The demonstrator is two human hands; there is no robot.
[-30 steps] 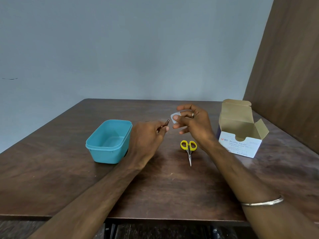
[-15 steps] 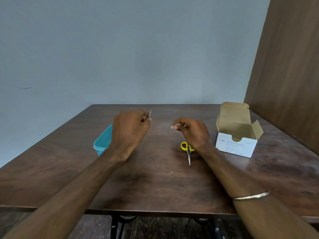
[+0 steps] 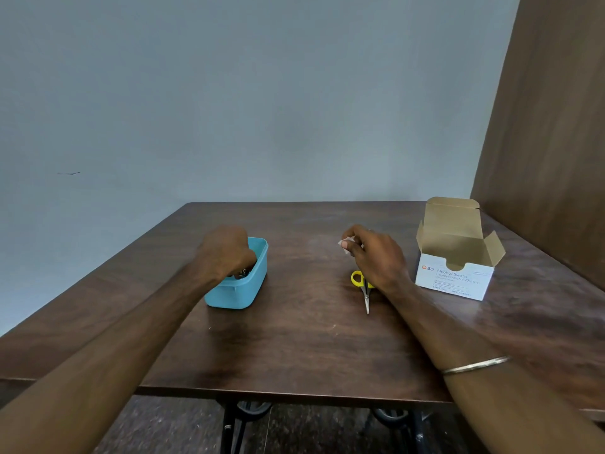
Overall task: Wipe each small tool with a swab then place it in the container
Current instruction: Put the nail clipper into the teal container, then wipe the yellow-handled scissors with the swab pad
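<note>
My left hand (image 3: 226, 253) reaches down into the blue plastic container (image 3: 248, 291), fingers curled around a small metal tool (image 3: 241, 274) that shows just under them, inside the near end of the container. My right hand (image 3: 376, 257) hovers above the table to the right and pinches a small white swab (image 3: 346, 241) between thumb and fingertips. Small scissors with yellow handles (image 3: 357, 278) lie on the dark wooden table (image 3: 304, 339) directly below my right hand, blades pointing toward me; the hand partly covers one handle.
An open white cardboard box of alcohol swabs (image 3: 455, 280) stands at the right, flaps up. A brown wooden panel (image 3: 556, 158) rises along the table's right side. A grey wall stands behind the far edge.
My left hand carried the small metal tool leftward from the middle and lowered it into the blue container. My right hand stayed above the scissors, still pinching the swab.
</note>
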